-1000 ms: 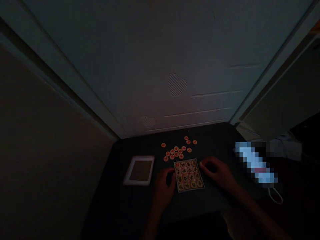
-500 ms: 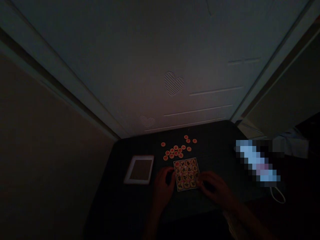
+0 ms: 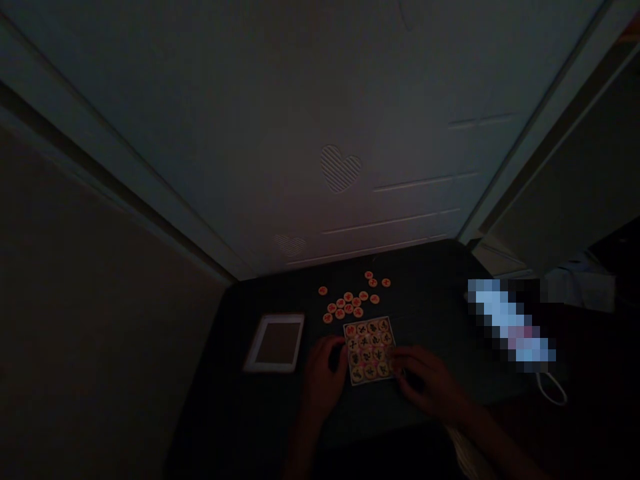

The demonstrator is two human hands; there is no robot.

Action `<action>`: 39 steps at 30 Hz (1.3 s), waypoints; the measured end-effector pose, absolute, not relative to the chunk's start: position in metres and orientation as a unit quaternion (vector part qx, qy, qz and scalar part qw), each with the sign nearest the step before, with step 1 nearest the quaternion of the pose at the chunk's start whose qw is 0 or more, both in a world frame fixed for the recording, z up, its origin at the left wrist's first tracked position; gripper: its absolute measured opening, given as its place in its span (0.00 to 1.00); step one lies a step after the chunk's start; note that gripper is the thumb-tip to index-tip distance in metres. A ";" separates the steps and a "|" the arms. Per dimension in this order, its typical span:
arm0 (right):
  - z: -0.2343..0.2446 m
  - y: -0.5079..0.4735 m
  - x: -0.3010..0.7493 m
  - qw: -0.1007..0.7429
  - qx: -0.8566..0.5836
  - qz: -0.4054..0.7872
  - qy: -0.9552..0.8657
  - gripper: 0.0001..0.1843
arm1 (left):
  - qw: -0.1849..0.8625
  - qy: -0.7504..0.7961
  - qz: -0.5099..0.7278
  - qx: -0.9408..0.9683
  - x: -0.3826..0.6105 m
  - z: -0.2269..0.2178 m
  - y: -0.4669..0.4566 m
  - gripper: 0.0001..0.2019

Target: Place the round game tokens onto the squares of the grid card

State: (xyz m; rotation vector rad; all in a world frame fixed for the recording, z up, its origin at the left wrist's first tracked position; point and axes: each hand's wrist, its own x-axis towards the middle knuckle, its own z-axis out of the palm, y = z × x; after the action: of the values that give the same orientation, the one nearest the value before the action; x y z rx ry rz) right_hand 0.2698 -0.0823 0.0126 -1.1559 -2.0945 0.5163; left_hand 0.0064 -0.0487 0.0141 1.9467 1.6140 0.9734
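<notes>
A small square board (image 3: pixel 369 349) with a grid of round pieces bearing black marks lies on a dark table (image 3: pixel 430 300). My left hand (image 3: pixel 325 373) rests against the board's left edge, fingers curled. My right hand (image 3: pixel 425 383) sits at the board's lower right corner, fingers bent over the edge. Whether either hand grips a piece is too dark to make out. Several loose round pieces with red marks (image 3: pixel 350 303) lie scattered just beyond the board.
A shallow white square tray (image 3: pixel 275 343) lies to the left of the board. A blurred-out light object (image 3: pixel 510 327) and a white loop of cord (image 3: pixel 550 393) are at the right. A pale panel with heart shapes (image 3: pixel 340 167) rises behind the table.
My right hand has slid from the board's upper right corner down to its lower right corner. The left hand has stayed at the left edge.
</notes>
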 end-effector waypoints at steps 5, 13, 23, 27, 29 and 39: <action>0.009 -0.083 0.272 0.327 -0.438 0.198 -0.814 0.18 | 0.216 0.579 0.351 0.704 0.006 0.013 -0.047 0.09; 0.002 -0.085 0.273 0.318 -0.445 0.187 -0.816 0.18 | 0.214 0.582 0.356 0.699 0.007 0.014 -0.048 0.08; 0.008 -0.084 0.271 0.337 -0.439 0.205 -0.807 0.19 | 0.213 0.583 0.355 0.699 0.007 0.012 -0.049 0.08; 0.010 -0.084 0.271 0.334 -0.443 0.191 -0.810 0.20 | 0.208 0.580 0.357 0.702 0.007 0.012 -0.049 0.08; 0.010 -0.084 0.271 0.324 -0.440 0.185 -0.817 0.21 | 0.206 0.582 0.356 0.701 0.007 0.013 -0.048 0.07; 0.005 -0.085 0.274 0.304 -0.438 0.184 -0.826 0.23 | 0.209 0.583 0.355 0.700 0.008 0.019 -0.048 0.08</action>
State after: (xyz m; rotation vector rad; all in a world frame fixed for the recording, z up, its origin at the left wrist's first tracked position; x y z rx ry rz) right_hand 0.2738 -0.0851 0.0046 -1.1600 -2.1890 0.4864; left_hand 0.0082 -0.0483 0.0189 1.9480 1.6227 0.9874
